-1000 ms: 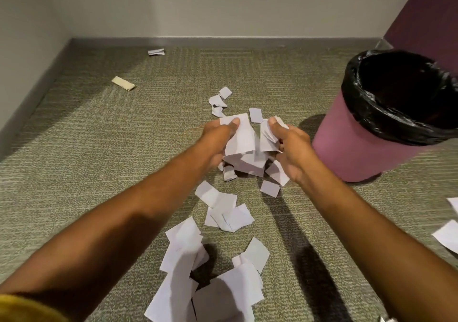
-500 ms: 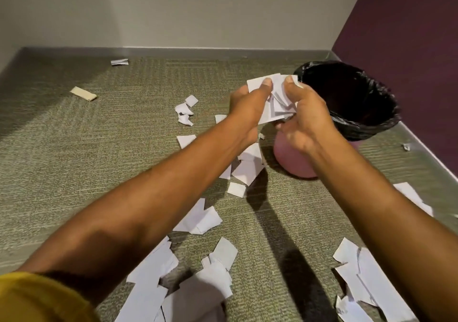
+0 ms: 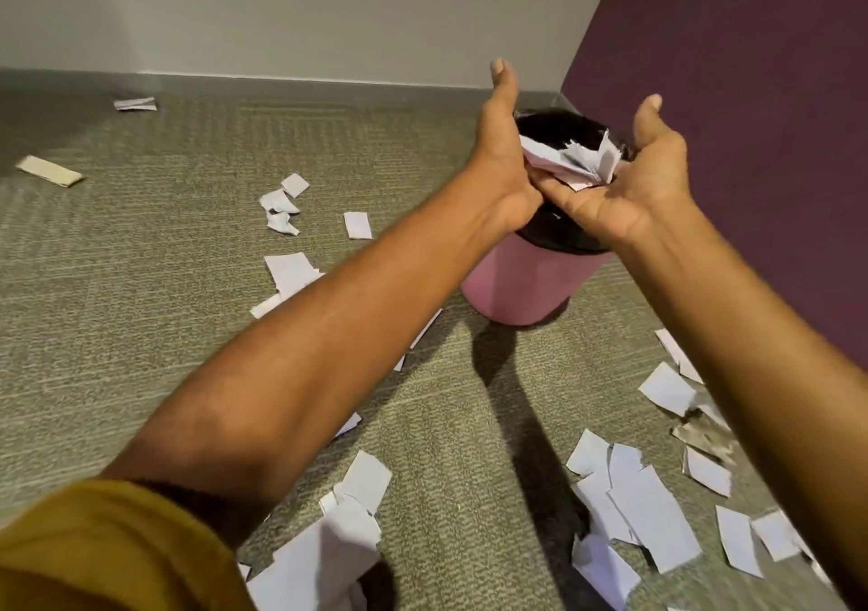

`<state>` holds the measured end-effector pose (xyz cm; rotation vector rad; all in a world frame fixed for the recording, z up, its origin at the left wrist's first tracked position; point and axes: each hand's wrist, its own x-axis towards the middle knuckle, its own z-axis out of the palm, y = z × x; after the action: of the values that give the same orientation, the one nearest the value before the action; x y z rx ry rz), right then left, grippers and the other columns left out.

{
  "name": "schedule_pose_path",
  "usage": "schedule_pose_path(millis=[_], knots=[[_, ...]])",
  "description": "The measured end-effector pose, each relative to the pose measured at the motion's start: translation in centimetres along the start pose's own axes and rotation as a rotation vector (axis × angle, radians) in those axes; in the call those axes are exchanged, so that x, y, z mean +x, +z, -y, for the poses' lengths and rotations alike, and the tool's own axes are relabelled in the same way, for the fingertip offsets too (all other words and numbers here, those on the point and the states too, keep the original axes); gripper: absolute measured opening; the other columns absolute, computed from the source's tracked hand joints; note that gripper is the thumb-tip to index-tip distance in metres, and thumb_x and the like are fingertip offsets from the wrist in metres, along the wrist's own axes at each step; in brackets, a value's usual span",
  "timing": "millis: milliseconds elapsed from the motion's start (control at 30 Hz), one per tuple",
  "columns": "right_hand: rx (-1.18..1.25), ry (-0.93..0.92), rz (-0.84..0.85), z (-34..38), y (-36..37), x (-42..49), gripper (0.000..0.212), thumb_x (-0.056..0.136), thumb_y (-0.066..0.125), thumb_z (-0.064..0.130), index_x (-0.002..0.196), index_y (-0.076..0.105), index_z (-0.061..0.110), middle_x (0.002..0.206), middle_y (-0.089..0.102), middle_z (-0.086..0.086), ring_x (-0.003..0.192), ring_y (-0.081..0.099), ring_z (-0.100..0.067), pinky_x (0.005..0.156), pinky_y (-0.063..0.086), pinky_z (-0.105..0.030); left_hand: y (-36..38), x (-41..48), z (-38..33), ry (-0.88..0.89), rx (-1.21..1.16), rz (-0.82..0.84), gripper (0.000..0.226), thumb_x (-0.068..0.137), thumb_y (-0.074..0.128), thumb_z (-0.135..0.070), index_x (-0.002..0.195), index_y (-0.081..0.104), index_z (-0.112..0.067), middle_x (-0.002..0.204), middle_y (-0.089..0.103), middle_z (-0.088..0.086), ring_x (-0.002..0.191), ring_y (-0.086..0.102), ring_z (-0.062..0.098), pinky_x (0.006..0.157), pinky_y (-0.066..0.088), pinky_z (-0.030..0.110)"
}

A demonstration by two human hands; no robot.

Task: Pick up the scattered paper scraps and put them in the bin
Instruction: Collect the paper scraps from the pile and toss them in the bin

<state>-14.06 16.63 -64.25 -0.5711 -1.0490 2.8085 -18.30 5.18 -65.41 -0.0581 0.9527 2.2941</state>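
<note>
Paper scraps point(image 3: 570, 161) lie loose between the fingers point(image 3: 563, 197), over the bin point(image 3: 516, 291). Left hand point(image 3: 500, 164) and right hand point(image 3: 648, 187) are spread wide, thumbs up, gripping nothing.

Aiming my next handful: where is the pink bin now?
In the head view, the round pink bin with a black liner stands on the carpet right of centre, beside the purple wall, below the left hand and right hand.
</note>
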Motion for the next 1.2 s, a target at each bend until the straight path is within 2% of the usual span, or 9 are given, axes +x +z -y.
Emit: schedule_pose_path(millis=[133,200,267,367,567,767,933,1033,1200], knots=[[0.006,-0.007,-0.080,0.3,-1.0,0.0,0.087,0.096,0.069,0.061,0.153,0.040,0.000,0.140,0.056,-0.039,0.109,0.068,-0.065,0.094,0.052,-0.079,-0.1,-0.5,0.0,-0.002,0.051,-0.017,0.090,0.092,0.046,-0.087,0.126,0.064,-0.005,0.106,0.072,0.027,0.098,0.074,0.041,0.084,0.063,0.048],[0.017,-0.037,-0.141,0.1,-0.8,-0.3,0.084,0.097,0.071,0.057,0.153,0.037,0.005,0.142,0.047,-0.038,0.119,0.061,-0.066,0.096,0.052,-0.078,-0.1,-1.2,-0.1,0.010,0.032,-0.009,0.094,0.098,0.045,-0.081,0.149,0.048,-0.001,0.120,0.066,0.028,0.102,0.070,0.043,0.070,0.061,0.042],[0.029,-0.072,-0.180,-0.3,-0.8,-0.2,0.082,0.097,0.073,0.054,0.156,0.036,0.011,0.147,0.040,-0.035,0.130,0.052,-0.065,0.099,0.052,-0.076,-0.4,-1.1,-0.3,0.024,-0.014,-0.001,0.103,0.097,0.046,-0.081,0.166,0.028,-0.008,0.165,0.036,0.027,0.141,0.051,0.047,0.089,0.055,0.048],[0.011,-0.080,-0.202,-1.1,-0.8,0.2,0.085,0.096,0.075,0.051,0.157,0.035,0.007,0.151,0.038,-0.032,0.133,0.052,-0.059,0.101,0.055,-0.068,-1.3,-1.1,-0.5,0.000,-0.009,-0.011,0.098,0.097,0.044,-0.081,0.164,0.039,-0.009,0.176,0.014,0.024,0.161,0.021,0.045,0.118,0.040,0.055],[-0.141,-0.099,-0.116,-2.9,-1.2,0.5,0.037,0.101,0.071,0.027,0.126,0.066,0.000,0.126,0.066,-0.017,0.111,0.074,-0.029,0.093,0.065,-0.044,-5.0,-1.1,-1.1,0.108,0.144,-0.094,0.066,0.104,0.048,-0.066,0.125,0.075,-0.009,0.136,0.069,0.018,0.128,0.067,0.031,0.108,0.054,0.049],[-0.372,-0.086,0.089,-6.3,-1.3,0.2,0.010,0.103,0.064,0.015,0.107,0.071,0.009,0.098,0.075,-0.009,0.096,0.075,-0.023,0.092,0.063,-0.036,-10.7,-1.2,-1.6,0.117,0.186,-0.224,0.037,0.107,0.055,-0.046,0.107,0.072,-0.014,0.093,0.077,0.005,0.086,0.076,0.021,0.085,0.061,0.038],[-0.523,0.000,0.116,-11.4,-3.1,2.0,0.021,0.102,0.061,0.005,0.122,0.065,0.001,0.100,0.074,-0.015,0.088,0.075,-0.025,0.087,0.063,-0.038,-18.1,-0.5,0.5,0.068,0.727,-0.337,0.022,0.103,0.065,-0.010,0.124,0.071,-0.012,0.107,0.077,0.011,0.089,0.070,0.019,0.076,0.059,0.034],[-0.607,0.080,0.049,-14.4,-5.2,3.3,0.029,0.101,0.064,0.003,0.128,0.064,-0.005,0.099,0.075,-0.017,0.088,0.077,-0.026,0.084,0.066,-0.038,-24.0,0.2,2.2,0.009,1.131,-0.319,0.027,0.096,0.074,-0.004,0.120,0.073,-0.016,0.113,0.075,0.010,0.103,0.071,0.025,0.090,0.060,0.037],[-0.781,0.201,-0.024,-18.7,-8.7,4.3,0.015,0.098,0.070,0.001,0.113,0.071,0.003,0.105,0.076,-0.014,0.092,0.076,-0.025,0.092,0.064,-0.042,-30.5,0.5,3.8,-0.142,1.877,-0.178,0.076,0.078,0.093,-0.021,0.147,0.059,-0.024,0.138,0.067,0.007,0.125,0.063,0.031,0.100,0.055,0.041]])
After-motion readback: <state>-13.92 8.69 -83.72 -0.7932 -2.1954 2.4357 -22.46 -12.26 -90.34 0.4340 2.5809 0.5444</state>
